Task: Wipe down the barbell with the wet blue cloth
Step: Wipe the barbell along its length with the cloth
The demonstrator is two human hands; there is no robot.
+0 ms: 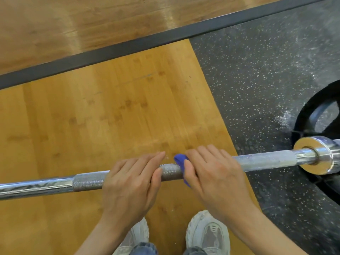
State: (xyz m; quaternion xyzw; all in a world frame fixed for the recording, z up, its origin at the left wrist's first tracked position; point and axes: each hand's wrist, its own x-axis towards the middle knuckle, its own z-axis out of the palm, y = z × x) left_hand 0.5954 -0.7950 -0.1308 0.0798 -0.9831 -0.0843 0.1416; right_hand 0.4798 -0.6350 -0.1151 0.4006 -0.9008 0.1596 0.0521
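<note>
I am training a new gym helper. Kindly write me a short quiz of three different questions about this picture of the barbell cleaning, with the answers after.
1. True or false: the blue cloth is under the right hand on the barbell.
2. What does the left hand do? A) lifts the weight plate B) rests on the bar beside the cloth C) hangs off the bar
3. Fill in: the person's shoes stand on the ____ platform.

Key: 1 true; 2 B; 3 wooden.
</note>
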